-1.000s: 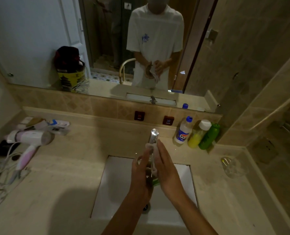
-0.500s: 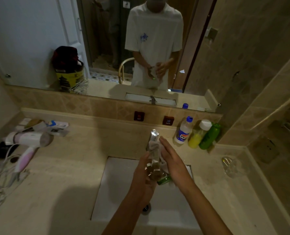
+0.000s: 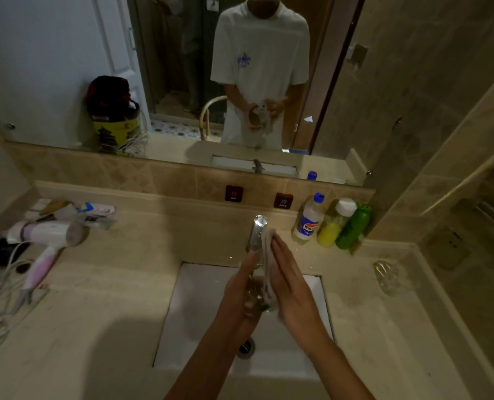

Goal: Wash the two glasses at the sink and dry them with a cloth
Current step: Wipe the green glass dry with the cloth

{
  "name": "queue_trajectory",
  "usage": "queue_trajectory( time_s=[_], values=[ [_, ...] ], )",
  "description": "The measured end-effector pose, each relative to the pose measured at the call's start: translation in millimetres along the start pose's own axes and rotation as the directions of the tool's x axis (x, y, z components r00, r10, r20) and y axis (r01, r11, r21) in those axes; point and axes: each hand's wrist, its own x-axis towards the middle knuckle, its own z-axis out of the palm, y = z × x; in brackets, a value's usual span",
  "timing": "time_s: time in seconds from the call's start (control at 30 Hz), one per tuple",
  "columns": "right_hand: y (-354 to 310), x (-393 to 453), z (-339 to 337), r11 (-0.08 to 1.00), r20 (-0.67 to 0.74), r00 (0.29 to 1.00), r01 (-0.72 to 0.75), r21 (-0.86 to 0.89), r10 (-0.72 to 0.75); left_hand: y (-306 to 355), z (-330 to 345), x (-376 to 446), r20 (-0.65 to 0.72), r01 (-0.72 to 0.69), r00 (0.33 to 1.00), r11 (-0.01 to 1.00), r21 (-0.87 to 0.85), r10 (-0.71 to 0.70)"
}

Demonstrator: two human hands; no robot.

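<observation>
The glass (image 3: 253, 295) I hold is mostly hidden between my left hand (image 3: 241, 295) and the cloth (image 3: 267, 267) under my right hand (image 3: 290, 287); its shape is a dim blur. The tap (image 3: 256, 232) is partly covered by the cloth. The second glass (image 3: 388, 277) is faint.

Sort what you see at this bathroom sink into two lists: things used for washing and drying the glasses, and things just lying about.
In use: clear glass in the left hand; white cloth under the right hand; second clear glass on the counter; white sink; chrome tap.

Lying about: pink-and-white hairdryer; three plastic bottles.
</observation>
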Motion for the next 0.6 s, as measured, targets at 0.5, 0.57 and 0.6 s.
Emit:
queue_trajectory(
  time_s=[0.5, 0.57, 0.6],
  values=[
    [8.4, -32.6, 26.0, 0.999, -0.031, 0.999, 0.039, -0.003, -0.039, -2.9, -11.7, -0.7, 0.024, 0.064, 0.998, 0.98, -0.186, -0.061],
    [-1.1, -19.4, 16.5, 0.99, -0.01, 0.998, -0.067, 0.121, 0.069, -5.0, -13.4, 2.8, 0.039, 0.056, 0.998, 0.984, -0.171, -0.05],
    [-4.0, -9.3, 10.4, 0.969, 0.002, 0.991, -0.13, 0.209, 0.133, -5.2, -13.5, 3.3, 0.051, 0.047, 0.998, 0.986, -0.161, -0.039]
  ],
)
